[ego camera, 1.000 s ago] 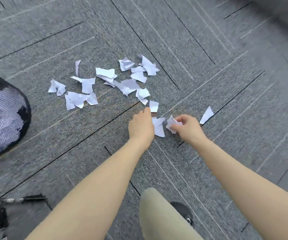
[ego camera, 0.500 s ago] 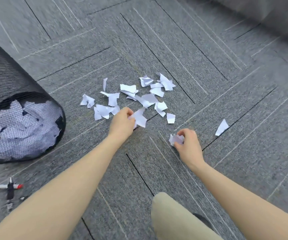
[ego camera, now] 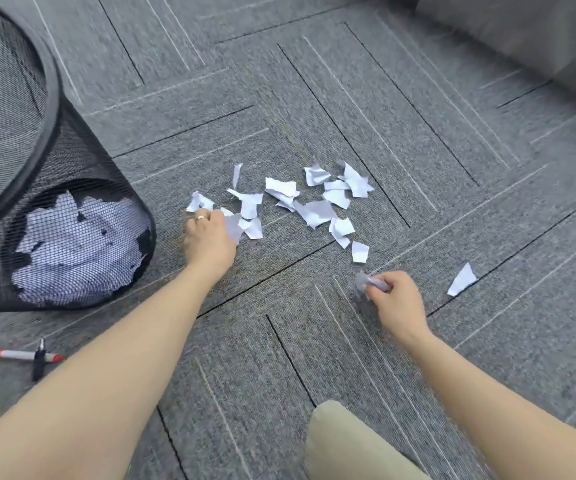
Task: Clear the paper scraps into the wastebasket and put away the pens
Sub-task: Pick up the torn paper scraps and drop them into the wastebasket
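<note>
A mesh wastebasket (ego camera: 9,140) lies tipped on grey carpet, already holding paper. Many paper scraps (ego camera: 314,209) remain scattered just beside it. The left hand (ego camera: 210,242) pinches one scrap; the right hand (ego camera: 397,303) grips a crumpled wad. Two pens (ego camera: 25,356) lie crossed near the basket, the red one lengthwise left-right, untouched.

Bare forearms, a gold ring (ego camera: 201,217) on one finger, khaki trouser knee (ego camera: 342,441)
</note>
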Demonstrator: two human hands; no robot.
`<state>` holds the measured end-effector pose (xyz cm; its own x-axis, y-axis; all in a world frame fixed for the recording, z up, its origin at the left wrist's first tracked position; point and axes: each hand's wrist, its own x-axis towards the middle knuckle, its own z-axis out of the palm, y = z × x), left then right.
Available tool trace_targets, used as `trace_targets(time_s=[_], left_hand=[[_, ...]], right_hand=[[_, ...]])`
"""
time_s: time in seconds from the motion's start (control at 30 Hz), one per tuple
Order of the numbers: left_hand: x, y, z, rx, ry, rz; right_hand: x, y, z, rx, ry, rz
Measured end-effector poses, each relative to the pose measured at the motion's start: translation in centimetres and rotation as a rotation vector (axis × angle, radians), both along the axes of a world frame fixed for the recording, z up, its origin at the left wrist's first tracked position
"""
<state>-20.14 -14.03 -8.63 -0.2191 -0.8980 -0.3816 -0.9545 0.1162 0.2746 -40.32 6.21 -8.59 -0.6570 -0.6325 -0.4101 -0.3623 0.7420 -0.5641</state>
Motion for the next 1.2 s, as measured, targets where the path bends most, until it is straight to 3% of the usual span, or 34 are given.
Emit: trace_targets(time_s=[0.17, 0.37, 0.47, 0.57, 0.77, 0.97, 1.07, 1.2], left_hand=[[-0.5, -1.3, 0.4, 0.037, 0.095, -0.006], [-1.0, -2.3, 0.7, 0.177, 0.082, 0.008], [-1.2, -2.6, 0.4, 0.143, 0.043, 0.011], [-1.3, -2.5, 0.2, 0.105, -0.031, -0.019], [-1.4, -1.9, 0.1, 0.125, -0.014, 0.007], [-0.7, -1.3, -0.3, 0.048, 0.05, 0.021], [-0.5, -1.1, -0.4, 0.007, -0.017, 0.028], [-0.7, -1.1, -0.4, 0.033, 0.009, 0.06]], right_hand=[[-2.0, -4.8, -0.3, -0.013, 0.038, -0.162], [-0.8, -5.9, -1.1, 0.109, 0.181, 0.039], [-0.7, -5.7, -1.5, 0.085, 0.217, 0.03], [-1.4, -6.0, -1.6, 0.132, 0.148, -0.053], [-2.1, -6.1, -0.6, 0.207, 0.075, 0.049], [-1.6, -6.7, 1.4, -0.124, -0.259, -0.089], [-1.1, -9.1, 1.0, -0.118, -0.161, -0.003], [-0.9, -10.5, -0.9, 0.041, 0.2, 0.091]])
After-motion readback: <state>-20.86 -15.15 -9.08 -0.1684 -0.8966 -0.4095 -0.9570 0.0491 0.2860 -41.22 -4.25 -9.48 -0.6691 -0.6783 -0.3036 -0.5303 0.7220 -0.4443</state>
